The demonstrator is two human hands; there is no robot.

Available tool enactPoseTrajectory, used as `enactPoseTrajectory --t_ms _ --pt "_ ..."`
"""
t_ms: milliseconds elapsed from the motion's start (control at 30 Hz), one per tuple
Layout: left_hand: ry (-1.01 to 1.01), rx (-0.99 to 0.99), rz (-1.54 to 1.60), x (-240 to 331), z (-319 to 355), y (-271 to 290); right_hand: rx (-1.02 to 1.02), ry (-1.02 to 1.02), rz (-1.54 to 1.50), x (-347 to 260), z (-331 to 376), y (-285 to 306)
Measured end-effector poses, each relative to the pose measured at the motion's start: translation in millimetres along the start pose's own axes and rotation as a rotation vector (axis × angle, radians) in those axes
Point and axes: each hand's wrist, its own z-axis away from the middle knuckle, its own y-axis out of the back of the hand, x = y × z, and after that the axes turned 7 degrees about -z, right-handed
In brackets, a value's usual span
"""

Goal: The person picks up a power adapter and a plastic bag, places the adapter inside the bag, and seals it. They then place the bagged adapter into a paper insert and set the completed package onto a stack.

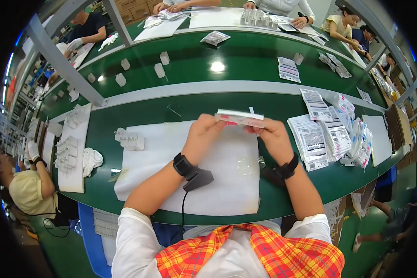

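A flat, clear plastic packet [240, 118] with a white insert and a touch of pink at its left end is held level above a white mat [171, 185] on the green bench, gripped at one end by the left hand [203, 134] and at the other by the right hand [271, 135].

Green workbench [306, 183]: white mat [217, 185] at centre; cluster of white plug adapters [129, 140] and crumpled white glove [91, 160] to its left; stacks of flat printed packets [326, 139] to its right.
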Motion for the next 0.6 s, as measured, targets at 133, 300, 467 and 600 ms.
enactPoseTrajectory --t_ms 133,300,467,600 --pt "-0.286 -0.119 -0.443 -0.1 4.6 7.1 -0.322 0.349 0.76 9.5 -5.9 43.2" --pt "-0.363 -0.323 -0.74 4.1 6.8 7.5 -0.5 0.312 0.816 -27.2 18.9 -8.0" --pt "-0.282 -0.3 -0.733 5.4 14.6 -0.2 -0.418 0.226 0.905 -10.7 21.6 -42.4" --pt "-0.257 -0.312 -0.711 6.6 12.0 0.9 -0.37 0.21 0.894 -1.3 25.8 -42.2"
